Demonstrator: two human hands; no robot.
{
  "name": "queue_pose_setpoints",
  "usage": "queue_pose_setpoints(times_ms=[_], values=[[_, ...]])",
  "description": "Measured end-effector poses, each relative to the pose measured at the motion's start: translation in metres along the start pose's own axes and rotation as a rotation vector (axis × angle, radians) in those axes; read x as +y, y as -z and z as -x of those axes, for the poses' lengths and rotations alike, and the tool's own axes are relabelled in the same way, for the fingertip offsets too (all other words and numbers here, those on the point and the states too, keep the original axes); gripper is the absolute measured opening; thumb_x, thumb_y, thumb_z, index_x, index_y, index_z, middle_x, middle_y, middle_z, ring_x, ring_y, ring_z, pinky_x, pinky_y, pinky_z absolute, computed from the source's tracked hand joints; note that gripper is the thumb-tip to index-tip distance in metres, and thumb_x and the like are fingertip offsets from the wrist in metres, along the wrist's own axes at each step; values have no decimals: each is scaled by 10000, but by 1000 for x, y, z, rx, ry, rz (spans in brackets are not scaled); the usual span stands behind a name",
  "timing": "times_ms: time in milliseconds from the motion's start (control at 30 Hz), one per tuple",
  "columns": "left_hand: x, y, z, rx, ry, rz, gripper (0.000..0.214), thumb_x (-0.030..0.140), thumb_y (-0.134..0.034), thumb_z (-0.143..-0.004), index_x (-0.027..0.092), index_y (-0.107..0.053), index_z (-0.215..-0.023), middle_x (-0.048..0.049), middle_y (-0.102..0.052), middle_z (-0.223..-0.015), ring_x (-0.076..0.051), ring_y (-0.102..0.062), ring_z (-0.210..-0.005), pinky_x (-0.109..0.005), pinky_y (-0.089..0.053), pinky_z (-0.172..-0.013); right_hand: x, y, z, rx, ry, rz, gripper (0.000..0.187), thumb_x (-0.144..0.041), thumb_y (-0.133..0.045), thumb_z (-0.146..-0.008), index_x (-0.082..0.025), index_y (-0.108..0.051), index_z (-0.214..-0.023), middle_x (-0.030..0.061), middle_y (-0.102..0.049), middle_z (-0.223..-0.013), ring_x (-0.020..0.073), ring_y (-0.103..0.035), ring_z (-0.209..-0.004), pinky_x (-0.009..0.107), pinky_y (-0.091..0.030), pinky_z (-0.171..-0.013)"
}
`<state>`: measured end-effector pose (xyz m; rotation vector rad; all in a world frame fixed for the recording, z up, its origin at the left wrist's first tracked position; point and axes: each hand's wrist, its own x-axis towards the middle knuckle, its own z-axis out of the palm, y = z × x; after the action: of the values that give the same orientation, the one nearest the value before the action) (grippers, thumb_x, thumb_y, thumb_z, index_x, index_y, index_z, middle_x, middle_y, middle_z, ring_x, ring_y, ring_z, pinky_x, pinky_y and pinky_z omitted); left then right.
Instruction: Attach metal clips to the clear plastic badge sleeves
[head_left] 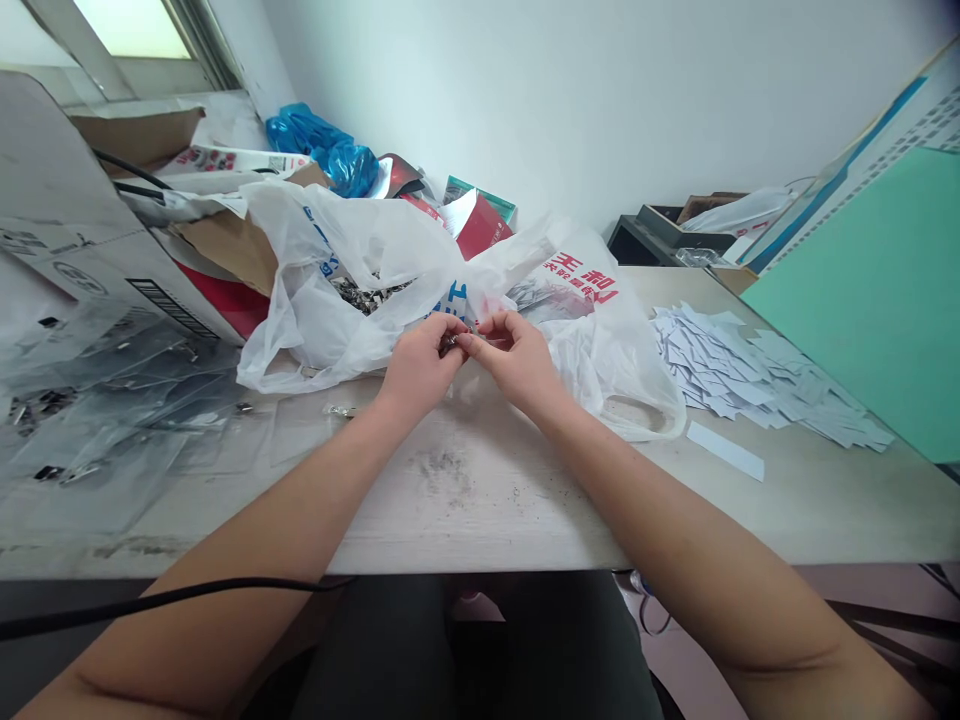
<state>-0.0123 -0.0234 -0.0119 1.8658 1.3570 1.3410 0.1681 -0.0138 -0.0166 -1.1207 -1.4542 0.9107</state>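
Observation:
My left hand point(424, 365) is closed in a pinch around a small shiny metal piece point(448, 343). Its exact kind is hidden by the fingers. My right hand point(517, 362) meets it fingertip to fingertip, thumb and forefinger pressed together; whatever they pinch is too small to name. Behind my left hand, a white plastic bag point(300, 330) lies open with many small metal parts point(367, 293) inside. Another white bag with red print point(622, 340) stands just behind my right hand and holds greyish clear pieces point(544, 297).
Flat clear bags with metal parts point(105, 430) cover the table's left side, beside a cardboard box point(97, 210). A heap of white paper slips point(712, 360) lies right, near a single white strip point(725, 451) and a green panel point(870, 290). A black cable point(165, 598) crosses my left forearm.

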Motion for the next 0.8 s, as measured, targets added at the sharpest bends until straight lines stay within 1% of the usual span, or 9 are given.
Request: queue_pose_setpoints(times_ms=[100,200,267,333,433,533,667,733,800], values=[[1,-5,1,33,-9,-6,68,234,-788,-949,257,-741,-992,-22,-762,-927,-218,-663,-829,-378,-538,-863,2,-4,2,-29,14,7,346,-601,-841,-925,-263,-769,-911,47,-800,-975,258,-713,-950,434,-588,-888],[3,-9,2,15,51,115,225,265,-865,-936,273,-744,-1126,-8,-744,-942,-197,-686,-794,-353,-562,-801,2,-6,2,-41,-18,-118,328,-582,-818,-934,-260,-760,-917,30,-799,-922,244,-733,-917,422,-611,-889],[2,-10,1,-25,158,270,445,280,-922,-907,289,-705,-1295,9,-721,-937,-189,-714,-743,-332,-586,-720,1,-5,0,20,-39,-193,315,-562,-828,-913,-264,-722,-924,24,-800,-923,236,-746,-903,409,-628,-863],[1,-11,-1,-53,264,410,602,293,-968,-882,287,-647,-1391,21,-705,-920,-200,-746,-712,-323,-612,-647,-2,-1,-4,126,-9,-247,321,-564,-806,-927,-274,-671,-955,43,-823,-997,246,-779,-970,401,-643,-856],[-1,-10,-6,-44,354,510,508,324,-1010,-881,234,-687,-1262,-3,-710,-910,-218,-786,-749,-311,-643,-603,-8,11,-12,229,88,-294,320,-579,-733,-999,-294,-588,-995,73,-841,-1117,259,-819,-1080,431,-661,-922],[-3,-7,-11,8,448,603,354,341,-1005,-922,207,-720,-1084,-29,-731,-934,-207,-794,-765,-306,-662,-607,-13,24,-16,157,134,-241,285,-534,-746,-993,-296,-592,-961,64,-822,-1068,266,-816,-1053,463,-653,-954],[-3,-3,-13,59,485,713,318,368,-989,-965,218,-762,-1129,-25,-769,-973,-174,-784,-748,-310,-682,-670,-14,25,-11,-5,178,56,158,-390,-799,-866,-268,-706,-831,75,-810,-1114,302,-761,-1142,476,-613,-993],[-3,-2,-13,34,458,758,364,397,-1005,-958,229,-788,-1196,-31,-793,-1011,-180,-814,-817,-310,-691,-748,-13,20,-8,-67,156,151,124,-348,-772,-857,-267,-708,-790,54,-797,-1012,282,-743,-1033,459,-599,-937],[-2,-1,-12,2,433,830,435,376,-1033,-932,245,-789,-1268,-39,-815,-1075,-200,-848,-946,-327,-702,-864,-11,16,-6,-48,102,135,144,-345,-753,-875,-274,-670,-781,13,-730,-822,242,-688,-844,429,-574,-826]])
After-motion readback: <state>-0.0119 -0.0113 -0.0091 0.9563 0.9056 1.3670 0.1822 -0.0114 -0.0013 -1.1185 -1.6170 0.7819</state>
